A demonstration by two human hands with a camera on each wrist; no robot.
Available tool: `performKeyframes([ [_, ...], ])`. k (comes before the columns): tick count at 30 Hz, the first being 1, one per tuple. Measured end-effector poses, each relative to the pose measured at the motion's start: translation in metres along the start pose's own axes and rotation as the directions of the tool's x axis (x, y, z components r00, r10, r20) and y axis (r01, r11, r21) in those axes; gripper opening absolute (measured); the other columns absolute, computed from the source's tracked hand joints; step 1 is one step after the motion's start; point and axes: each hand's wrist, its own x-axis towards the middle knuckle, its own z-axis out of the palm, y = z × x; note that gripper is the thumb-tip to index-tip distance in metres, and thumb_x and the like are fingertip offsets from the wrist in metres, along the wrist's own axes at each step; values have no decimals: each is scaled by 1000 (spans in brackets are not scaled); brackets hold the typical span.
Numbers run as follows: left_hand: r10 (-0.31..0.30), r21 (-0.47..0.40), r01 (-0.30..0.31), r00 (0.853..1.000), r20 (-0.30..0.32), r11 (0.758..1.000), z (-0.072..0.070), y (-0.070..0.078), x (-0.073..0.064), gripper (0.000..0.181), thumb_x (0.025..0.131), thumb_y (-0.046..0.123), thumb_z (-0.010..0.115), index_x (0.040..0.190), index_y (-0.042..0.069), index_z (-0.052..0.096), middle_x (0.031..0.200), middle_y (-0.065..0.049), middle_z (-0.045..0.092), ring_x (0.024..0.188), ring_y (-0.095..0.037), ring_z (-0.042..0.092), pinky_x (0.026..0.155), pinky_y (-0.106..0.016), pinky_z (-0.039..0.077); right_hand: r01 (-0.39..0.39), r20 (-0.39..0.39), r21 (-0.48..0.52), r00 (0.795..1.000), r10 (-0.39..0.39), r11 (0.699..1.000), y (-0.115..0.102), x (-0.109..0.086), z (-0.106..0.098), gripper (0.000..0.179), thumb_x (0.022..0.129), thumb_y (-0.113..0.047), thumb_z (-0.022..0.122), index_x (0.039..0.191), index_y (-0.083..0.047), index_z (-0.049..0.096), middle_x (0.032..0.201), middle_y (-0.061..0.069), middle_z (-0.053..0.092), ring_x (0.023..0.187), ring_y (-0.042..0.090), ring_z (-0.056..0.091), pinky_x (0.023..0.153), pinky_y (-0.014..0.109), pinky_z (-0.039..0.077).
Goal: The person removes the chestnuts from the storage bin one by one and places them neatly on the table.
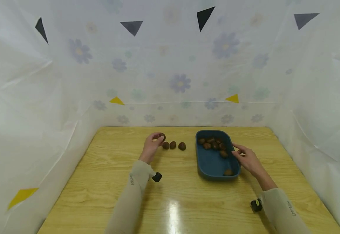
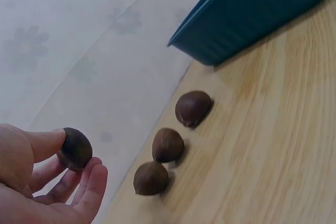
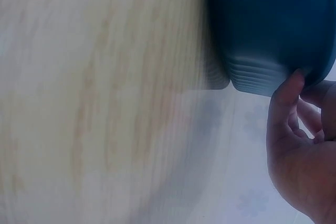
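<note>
My left hand (image 1: 151, 147) pinches a dark brown chestnut (image 2: 76, 150) between thumb and fingers, above the back part of the table. Just right of it, three more chestnuts lie in a short row on the wood; the one farthest right (image 1: 182, 146) sits a little apart from the other two. A blue plastic bin (image 1: 217, 177) stands to their right, with several chestnuts (image 1: 215, 145) gathered at its far end and one (image 1: 228, 172) at its near end. My right hand (image 1: 247, 161) grips the bin's right rim, thumb and fingers at the edge.
The wooden table (image 1: 170, 191) has a shiny reflection near its front. White sheeting with faded flowers (image 1: 180, 83) rises behind the table and along both sides, with black, grey and yellow triangles on it. A small black camera sits at each wrist.
</note>
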Motion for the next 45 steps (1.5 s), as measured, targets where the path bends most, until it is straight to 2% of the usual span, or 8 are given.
performKeyframes([
  [6, -17, 4, 18, 999, -51, 1000, -15, -8, -1, 40, 107, 7, 57, 145, -5, 50, 139, -26, 50, 129, -47, 55, 114, -54, 48, 8, 6, 0, 1000, -8, 1000, 2, 3, 6, 55, 110, -29, 54, 158, -3, 41, 102, 19, 61, 76, 19, 63, 56, 33, 52],
  [10, -56, 86, 63, 995, -83, 994, -21, -14, 0, 39, 107, 10, 58, 143, -3, 52, 140, -25, 51, 129, -41, 56, 111, -51, 50, 9, 4, -3, 1000, -9, 1000, 1, 4, 7, 56, 111, -29, 53, 158, -3, 41, 102, 19, 61, 74, 20, 62, 55, 32, 52],
  [16, -67, 277, 101, 989, -131, 955, -25, -23, 5, 36, 106, 15, 62, 138, 0, 58, 138, -23, 57, 129, -36, 54, 107, -48, 50, 8, 1, 2, 1000, -8, 1000, 0, 4, 6, 55, 110, -29, 53, 158, -3, 41, 102, 20, 60, 74, 19, 62, 55, 32, 52],
  [23, -53, 390, 110, 987, -154, 914, -25, -34, 6, 34, 104, 15, 66, 134, 0, 61, 133, -23, 61, 124, -37, 58, 106, -51, 51, 8, 10, 12, 1000, -8, 1000, -1, 2, 7, 56, 111, -30, 53, 158, -3, 40, 103, 19, 60, 74, 18, 61, 55, 32, 50],
  [32, -43, 440, 99, 990, -137, 893, -24, -35, 6, 36, 103, 15, 67, 135, -1, 60, 130, -24, 63, 121, -39, 61, 103, -52, 52, 0, 9, 17, 1000, 0, 1000, -1, 1, 6, 56, 111, -30, 53, 159, -4, 40, 103, 20, 60, 74, 18, 62, 55, 34, 52],
  [41, -30, 447, 85, 991, -130, 891, -25, -33, 6, 37, 103, 16, 66, 136, -1, 60, 130, -24, 64, 121, -40, 62, 104, -51, 53, 1, 11, 15, 1000, -1, 1000, -1, 2, 5, 57, 111, -30, 53, 159, -4, 40, 102, 20, 60, 72, 18, 60, 53, 31, 49],
  [45, -28, 444, 95, 987, -155, 891, -25, -28, 4, 39, 104, 18, 64, 138, -1, 59, 130, -24, 63, 119, -39, 62, 101, -52, 54, 0, 11, 15, 1000, 0, 1000, -2, 3, 6, 57, 111, -31, 53, 159, -3, 40, 101, 19, 60, 72, 18, 60, 53, 31, 48],
])
